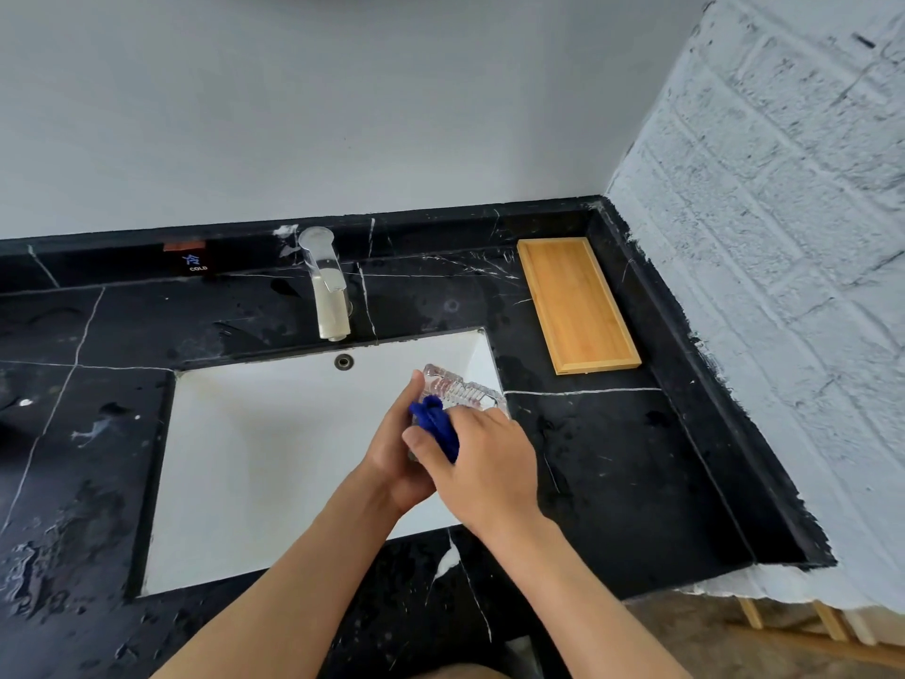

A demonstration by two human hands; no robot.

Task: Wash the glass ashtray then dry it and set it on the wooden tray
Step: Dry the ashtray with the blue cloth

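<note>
The clear ribbed glass ashtray (pixel 463 388) is held tilted above the right end of the white sink (pixel 274 448). My left hand (pixel 396 453) grips it from the left and below. My right hand (pixel 482 463) presses a blue cloth (pixel 437 424) against the ashtray's near side; much of the cloth is hidden between my hands. The wooden tray (pixel 575 306) lies bare on the black counter, to the right of the sink near the back corner.
A metal tap (pixel 328 286) stands behind the sink; no water runs from it. The black marble counter (pixel 602 463) is wet in patches. A rough white brick wall (pixel 783 286) closes the right side. A small "COLD" label (pixel 196 263) sits at the back.
</note>
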